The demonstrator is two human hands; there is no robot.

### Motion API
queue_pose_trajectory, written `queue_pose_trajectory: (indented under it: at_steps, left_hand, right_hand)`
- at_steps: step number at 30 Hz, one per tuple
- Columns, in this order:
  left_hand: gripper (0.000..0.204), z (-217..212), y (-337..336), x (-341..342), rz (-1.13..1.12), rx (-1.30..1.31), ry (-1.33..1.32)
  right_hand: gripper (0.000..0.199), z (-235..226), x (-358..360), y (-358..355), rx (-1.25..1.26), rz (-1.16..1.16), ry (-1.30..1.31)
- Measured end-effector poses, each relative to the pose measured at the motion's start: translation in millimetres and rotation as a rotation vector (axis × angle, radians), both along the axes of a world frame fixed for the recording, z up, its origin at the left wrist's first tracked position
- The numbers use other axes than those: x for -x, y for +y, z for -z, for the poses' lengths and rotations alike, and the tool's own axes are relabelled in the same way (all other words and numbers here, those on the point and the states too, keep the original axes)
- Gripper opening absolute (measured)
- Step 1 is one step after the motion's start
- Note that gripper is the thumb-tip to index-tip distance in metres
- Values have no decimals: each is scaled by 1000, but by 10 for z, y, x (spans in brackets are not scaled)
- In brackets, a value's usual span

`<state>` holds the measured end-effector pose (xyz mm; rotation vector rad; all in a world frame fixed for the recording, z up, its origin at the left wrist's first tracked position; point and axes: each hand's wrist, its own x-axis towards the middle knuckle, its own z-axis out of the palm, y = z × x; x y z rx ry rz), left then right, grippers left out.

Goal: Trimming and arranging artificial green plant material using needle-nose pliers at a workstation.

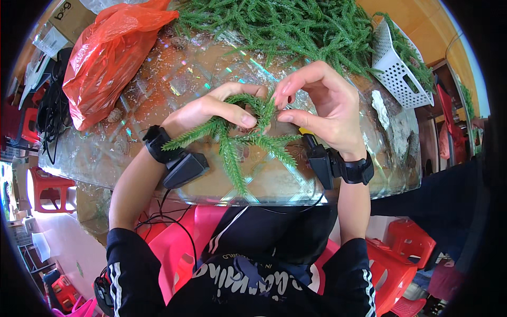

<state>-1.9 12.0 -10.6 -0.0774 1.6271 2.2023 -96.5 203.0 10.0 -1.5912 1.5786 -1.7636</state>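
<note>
A green artificial pine sprig (231, 158) with several needled branches fanning out is held over the glass-topped table. My left hand (222, 105) is closed around its upper middle, with the thumb across the stems. At the sprig's right side, my right hand (330, 108) is curled, its thumb and fingertips drawn close together beside an upright branch. What lies between those right fingertips is too small to make out. Both wrists carry black straps with small black boxes.
A big heap of green pine sprigs (296, 29) covers the table's far side. A red plastic bag (113, 58) lies at far left, and a white perforated basket (393, 66) with more greenery stands at far right. Crumpled white tissue (379, 110) lies near the basket. Pale scraps dot the tabletop (153, 90).
</note>
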Motion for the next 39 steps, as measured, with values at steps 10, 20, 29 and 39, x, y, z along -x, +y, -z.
queue_pose_trajectory:
  at_steps: [10, 20, 29, 39]
  left_hand:
    - [74, 5, 39, -31, -92, -11, -68]
    - [72, -33, 48, -52, 7, -14, -48]
    - [62, 59, -45, -29, 148, -92, -41]
    - [43, -103, 108, 11, -78, 323, 221]
  right_hand:
    - [29, 46, -4, -36, -16, 36, -36]
    - [35, 35, 15, -5, -60, -62, -82]
    - [36, -2, -13, 13, -84, -84, -98]
    - [29, 27, -64, -24, -18, 202, 27]
